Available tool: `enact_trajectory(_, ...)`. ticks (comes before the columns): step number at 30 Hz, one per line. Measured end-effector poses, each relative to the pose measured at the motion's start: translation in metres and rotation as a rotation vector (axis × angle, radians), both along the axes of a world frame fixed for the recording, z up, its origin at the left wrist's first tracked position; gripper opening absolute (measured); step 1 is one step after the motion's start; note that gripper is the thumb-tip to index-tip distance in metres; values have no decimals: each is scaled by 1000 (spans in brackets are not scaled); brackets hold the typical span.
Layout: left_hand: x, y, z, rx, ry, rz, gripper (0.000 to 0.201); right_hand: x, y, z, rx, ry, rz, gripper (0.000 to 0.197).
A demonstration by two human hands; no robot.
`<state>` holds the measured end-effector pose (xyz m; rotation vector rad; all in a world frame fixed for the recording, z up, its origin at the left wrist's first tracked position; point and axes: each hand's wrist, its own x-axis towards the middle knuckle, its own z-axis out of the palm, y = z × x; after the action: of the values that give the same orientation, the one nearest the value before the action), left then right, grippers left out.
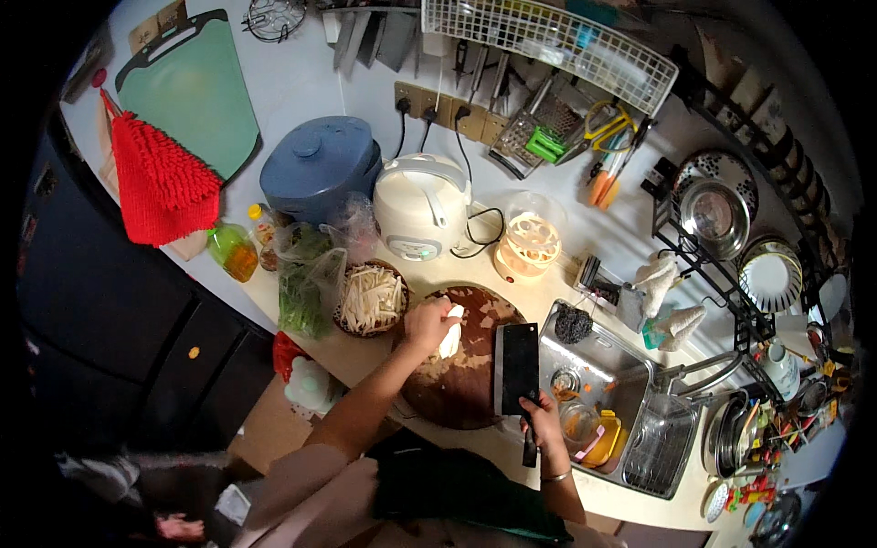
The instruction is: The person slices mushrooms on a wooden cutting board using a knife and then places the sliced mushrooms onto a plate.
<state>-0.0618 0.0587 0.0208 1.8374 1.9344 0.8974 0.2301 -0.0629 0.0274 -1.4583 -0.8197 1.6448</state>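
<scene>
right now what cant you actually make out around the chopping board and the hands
Head view only:
- White vegetable: mostly covered by the left hand, so its kind is unclear.
- Cleaver handle: wrapped by the right hand.
- Round wooden board: near edge hidden by the forearm.
- Sink contents: too small to identify.

There is only one view, and it is coming from a camera sitting on the person's head. It is looking almost straight down at a pale kitchen counter (585, 475), from well above it. The person's two arms are coming in from the bottom edge. The round brown wooden chopping board (461, 379) is sitting near the middle of the picture. The lens is very wide, so straight edges are bending near the rim, the corners are going black, and the white wall (301, 73) is showing at the top.
</scene>
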Motion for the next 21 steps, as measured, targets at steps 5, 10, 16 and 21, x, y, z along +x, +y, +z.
enact_trajectory(5,28,-44,14,-159,-866,-65,19,23,-17,12,111,-326,93,5)
enact_trajectory(10,70,-101,-58,-173,-951,-88,26,43,-19,1,599,-788,270,15)
enact_trajectory(16,68,-123,21,115,-49,-238,45,34,-21,28,596,-1187,468,17)
enact_trajectory(21,70,-108,-41,241,-20,-556,31,24,-18,30,601,-1199,496,26)
